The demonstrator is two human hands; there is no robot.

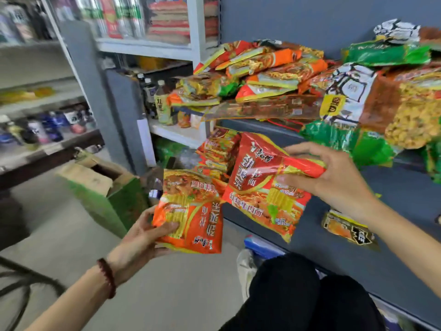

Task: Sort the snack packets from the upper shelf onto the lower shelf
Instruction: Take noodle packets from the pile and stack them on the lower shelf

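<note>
My left hand grips an orange noodle packet by its lower left edge, in front of the lower shelf. My right hand pinches a red-orange noodle packet at its top right corner, holding it beside the first one. A stack of similar red packets lies on the lower shelf behind them. The upper shelf carries a loose heap of orange packets, with green packets hanging over its edge at right.
A yellow and black packet lies alone on the lower shelf. An open green cardboard box stands on the floor at left. Bottles fill a white rack behind. My dark-trousered knees are below.
</note>
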